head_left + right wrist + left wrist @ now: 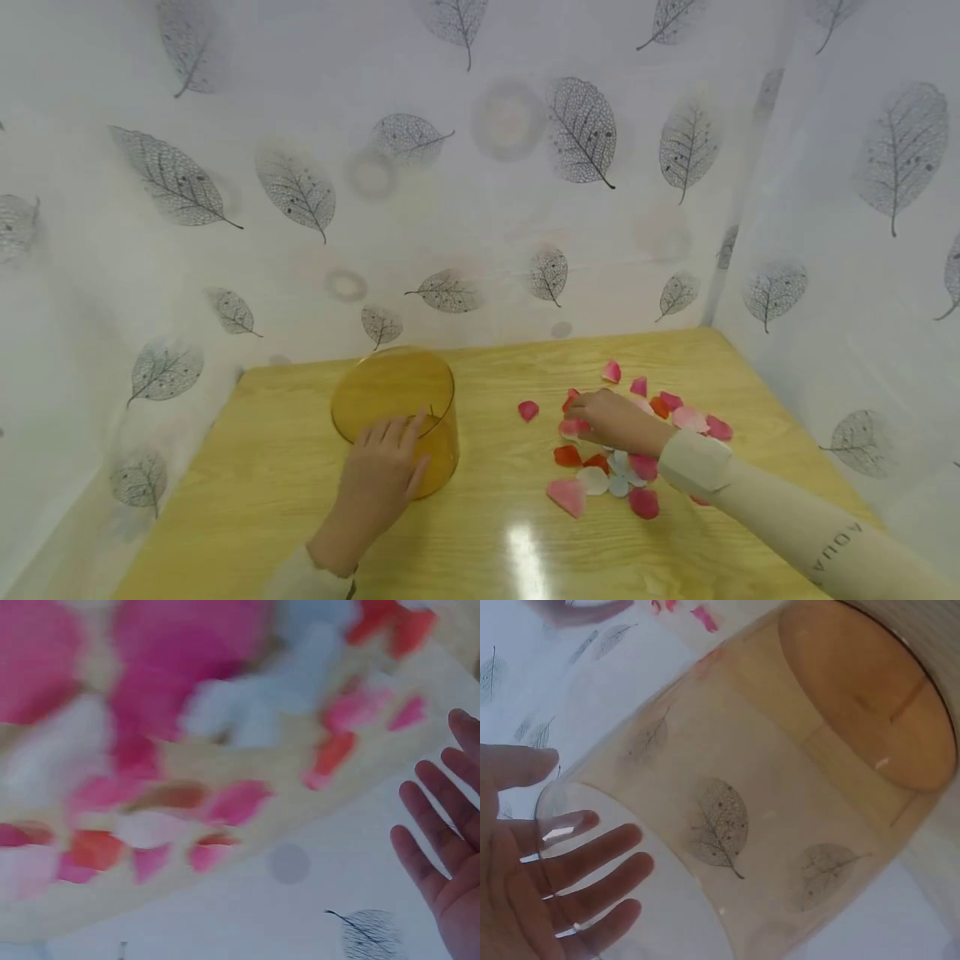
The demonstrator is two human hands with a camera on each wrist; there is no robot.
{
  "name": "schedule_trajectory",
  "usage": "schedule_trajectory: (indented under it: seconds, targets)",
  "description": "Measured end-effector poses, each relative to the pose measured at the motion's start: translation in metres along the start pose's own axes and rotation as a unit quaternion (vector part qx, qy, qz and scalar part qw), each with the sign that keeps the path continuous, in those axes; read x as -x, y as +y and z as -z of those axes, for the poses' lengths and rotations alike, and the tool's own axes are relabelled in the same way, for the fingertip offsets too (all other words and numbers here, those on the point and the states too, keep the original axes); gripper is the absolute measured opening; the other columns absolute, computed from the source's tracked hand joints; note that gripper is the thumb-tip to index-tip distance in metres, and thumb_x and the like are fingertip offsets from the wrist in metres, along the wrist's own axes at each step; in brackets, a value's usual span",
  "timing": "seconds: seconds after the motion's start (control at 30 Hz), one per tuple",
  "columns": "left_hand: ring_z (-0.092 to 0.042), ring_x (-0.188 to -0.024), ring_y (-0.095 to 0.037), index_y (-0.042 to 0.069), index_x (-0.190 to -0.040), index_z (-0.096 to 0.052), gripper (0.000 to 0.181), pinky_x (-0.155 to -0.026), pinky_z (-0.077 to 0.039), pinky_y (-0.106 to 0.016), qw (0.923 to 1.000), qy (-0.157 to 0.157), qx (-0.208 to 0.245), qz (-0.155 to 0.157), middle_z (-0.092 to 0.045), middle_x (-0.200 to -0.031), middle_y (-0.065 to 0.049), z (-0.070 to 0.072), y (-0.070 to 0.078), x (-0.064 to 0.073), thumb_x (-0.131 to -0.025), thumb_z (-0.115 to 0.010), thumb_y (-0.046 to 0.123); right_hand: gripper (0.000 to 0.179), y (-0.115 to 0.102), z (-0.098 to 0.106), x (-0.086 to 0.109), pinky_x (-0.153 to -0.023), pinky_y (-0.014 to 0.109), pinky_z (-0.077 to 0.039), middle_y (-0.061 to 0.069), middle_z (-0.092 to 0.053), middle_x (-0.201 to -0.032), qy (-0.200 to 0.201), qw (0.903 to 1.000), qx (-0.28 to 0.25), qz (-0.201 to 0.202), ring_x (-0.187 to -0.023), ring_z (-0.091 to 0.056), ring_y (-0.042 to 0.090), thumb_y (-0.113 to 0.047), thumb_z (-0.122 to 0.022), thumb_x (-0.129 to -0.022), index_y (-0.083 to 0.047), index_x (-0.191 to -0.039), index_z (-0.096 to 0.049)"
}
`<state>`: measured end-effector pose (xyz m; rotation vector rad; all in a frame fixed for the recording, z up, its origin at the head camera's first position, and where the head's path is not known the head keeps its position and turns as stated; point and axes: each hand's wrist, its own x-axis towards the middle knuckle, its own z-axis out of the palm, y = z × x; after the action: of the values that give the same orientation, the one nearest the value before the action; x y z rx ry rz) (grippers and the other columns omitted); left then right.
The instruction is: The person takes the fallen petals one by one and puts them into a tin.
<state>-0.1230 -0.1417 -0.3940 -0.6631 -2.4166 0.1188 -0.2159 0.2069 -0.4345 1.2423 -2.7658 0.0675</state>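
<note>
A clear amber cylindrical container (444,454) stands upright on the left half of the table. My left hand (378,475) is at its near upper rim, thumb apart from the other fingers. The left wrist view shows those fingers extended across the clear rim, partly seen through the wall of the container (802,787). Over the scattered petals on the right is my right hand (622,421), covering some of them. In the right wrist view that hand (450,817) has its fingers extended, with nothing held. Pink, red and white petals (240,802) lie around it, blurred close up.
The wooden table (480,533) meets a wall covering (480,217) printed with grey leaves at the back and sides. A single dark pink petal (528,410) lies between the container and the main scatter. A pale blue flower-like piece (619,475) is among the petals.
</note>
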Motion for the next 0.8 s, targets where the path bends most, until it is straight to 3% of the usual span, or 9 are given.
schedule_trajectory:
  seconds: [0.13,0.27,0.5,0.6,0.8]
  targets:
    - [-0.065,-0.079,-0.024,0.007,-0.114,-0.061,0.046,-0.069,-0.053,-0.036,0.9992,-0.01,0.012,0.036,-0.069,-0.09,-0.009,-0.006,0.005,0.002,-0.078,-0.074,0.032,0.026,0.016,-0.016,0.018,-0.075,0.032,-0.054,0.005,-0.069,-0.094,-0.026,0.9996,0.005,0.006,-0.085,-0.064,0.021,-0.017,-0.077,-0.074,-0.007,-0.097,-0.069]
    - [-0.064,-0.073,-0.022,0.01,-0.105,-0.064,0.033,-0.063,-0.051,-0.034,0.9982,-0.008,0.019,0.055,-0.069,-0.084,-0.006,-0.01,0.009,0.003,-0.08,-0.071,0.03,0.025,0.029,-0.017,0.033,-0.078,0.037,-0.054,0.006,-0.069,-0.096,-0.043,0.9985,-0.025,-0.022,-0.088,-0.065,0.024,-0.015,-0.076,-0.075,-0.007,-0.097,-0.07]
    - [-0.062,-0.071,-0.02,0.013,-0.099,-0.067,0.021,-0.064,-0.052,-0.034,0.997,0.028,0.033,0.064,-0.068,-0.08,-0.004,-0.013,0.013,0.003,-0.08,-0.071,0.022,0.022,0.039,-0.013,0.045,-0.077,0.037,-0.055,0.007,-0.069,-0.097,-0.075,0.9854,-0.107,-0.109,-0.09,-0.065,0.026,-0.009,-0.073,-0.078,-0.004,-0.099,-0.07]
    - [-0.062,-0.069,-0.02,0.013,-0.097,-0.067,0.018,-0.063,-0.052,-0.034,0.9966,0.043,0.029,0.064,-0.067,-0.079,-0.003,-0.014,0.013,0.002,-0.081,-0.07,0.019,0.02,0.042,-0.015,0.044,-0.075,0.035,-0.055,0.006,-0.069,-0.095,-0.086,0.9793,-0.132,-0.127,-0.086,-0.064,0.022,-0.006,-0.072,-0.078,-0.005,-0.098,-0.071]
    - [-0.06,-0.065,-0.017,0.013,-0.097,-0.067,0.02,-0.058,-0.048,-0.03,0.9966,0.05,0.023,0.062,-0.067,-0.076,-0.002,-0.018,0.013,0.002,-0.079,-0.072,0.018,0.022,0.048,-0.026,0.044,-0.07,0.029,-0.051,0.001,-0.065,-0.091,-0.103,0.976,-0.132,-0.14,-0.079,-0.055,0.012,-0.004,-0.074,-0.072,-0.009,-0.094,-0.071]
